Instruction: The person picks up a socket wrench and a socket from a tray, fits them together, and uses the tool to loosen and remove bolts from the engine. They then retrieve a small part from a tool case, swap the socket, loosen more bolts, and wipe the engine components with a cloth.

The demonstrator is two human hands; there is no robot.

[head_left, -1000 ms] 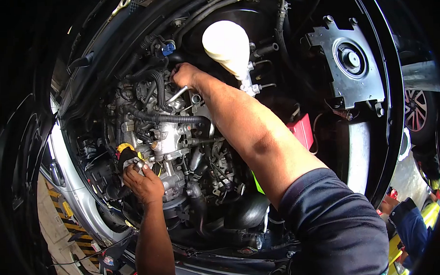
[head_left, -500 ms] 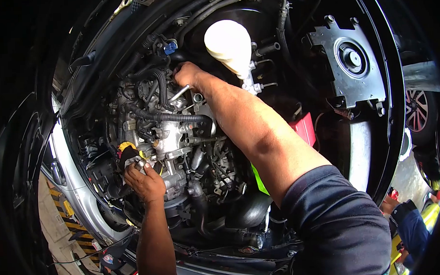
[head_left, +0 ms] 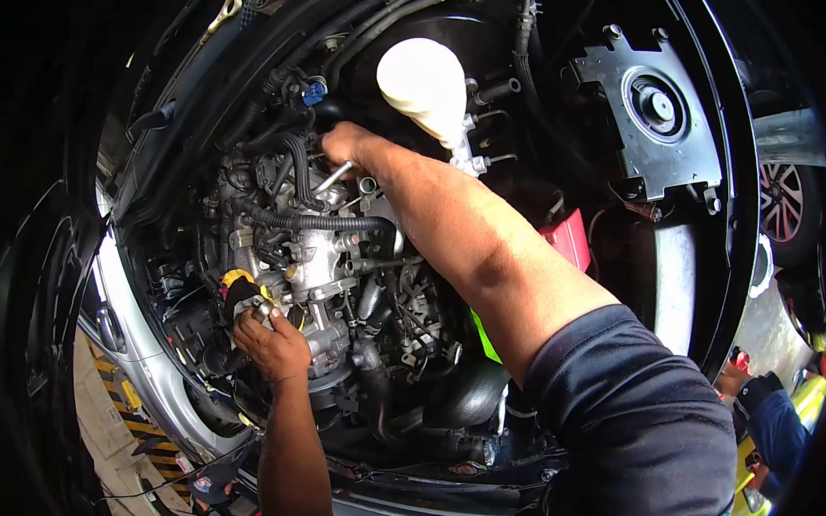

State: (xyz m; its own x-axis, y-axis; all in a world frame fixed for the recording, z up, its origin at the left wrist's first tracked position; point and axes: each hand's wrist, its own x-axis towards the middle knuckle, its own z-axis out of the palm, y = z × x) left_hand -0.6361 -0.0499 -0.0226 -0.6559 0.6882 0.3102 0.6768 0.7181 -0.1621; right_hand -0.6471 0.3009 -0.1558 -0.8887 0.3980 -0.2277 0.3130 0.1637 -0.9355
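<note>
My left hand [head_left: 272,345] is closed on a small metal part [head_left: 264,310] at the engine's lower left, beside a pale rag and a yellow-and-black piece [head_left: 236,282]. Farther up, my right hand [head_left: 343,144] reaches down at the engine's upper edge with its fingers curled; their tips and whatever they grip are hidden. A silver rod [head_left: 335,177] slants just below that hand. Between the two hands lie the metal engine block [head_left: 318,261] and a ribbed black hose [head_left: 325,222].
A white reservoir [head_left: 422,85] stands right of my right hand. Farther right are a metal bracket plate [head_left: 658,113] and a red object [head_left: 569,242] beside my forearm. Another person's hand [head_left: 732,380] and dark sleeve show at the lower right. A blue connector [head_left: 314,93] sits above the engine.
The view has shifted slightly, so the reservoir and bracket appear a little farther left. My right hand has moved slightly at the engine's edge; my left hand keeps its grip.
</note>
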